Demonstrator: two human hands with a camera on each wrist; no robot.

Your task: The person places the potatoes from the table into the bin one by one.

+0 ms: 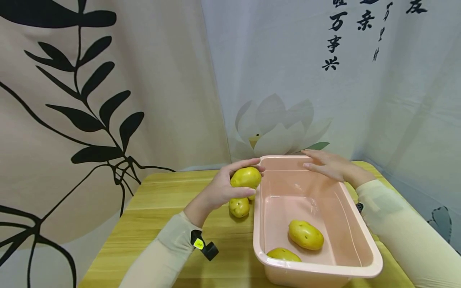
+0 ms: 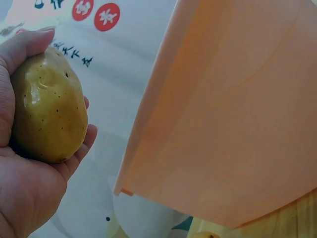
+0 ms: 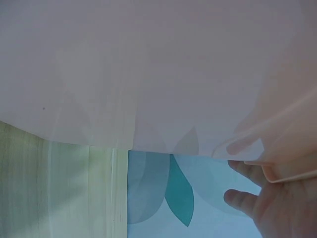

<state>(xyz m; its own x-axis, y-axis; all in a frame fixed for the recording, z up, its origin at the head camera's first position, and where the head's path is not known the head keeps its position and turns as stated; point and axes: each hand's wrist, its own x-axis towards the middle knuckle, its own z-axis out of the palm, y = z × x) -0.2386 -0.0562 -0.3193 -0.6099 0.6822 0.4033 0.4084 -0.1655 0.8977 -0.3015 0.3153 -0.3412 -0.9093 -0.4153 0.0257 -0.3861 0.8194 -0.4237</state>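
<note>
My left hand (image 1: 219, 188) holds a yellow potato (image 1: 246, 177) between thumb and fingers, just left of the pink plastic basin (image 1: 288, 206). In the left wrist view the same potato (image 2: 48, 106) lies against the palm, with the basin's outer wall (image 2: 233, 124) to its right. At the basin's far right corner my right hand (image 1: 331, 166) rests over the rim, thumb to the inside and fingers fairly straight. The right wrist view shows its fingers (image 3: 241, 200) outside the wall. Inside the basin lie two potatoes, one in plain sight (image 1: 306, 235), the other (image 1: 283, 254) partly hidden by the near rim.
Below the left hand another potato (image 1: 239, 207) sits on the wooden table (image 1: 216, 248), and a further one behind it is mostly hidden. A printed curtain (image 1: 173, 80) hangs close behind the table. Each wrist wears a small black device, the left one (image 1: 203, 244) showing a yellow label.
</note>
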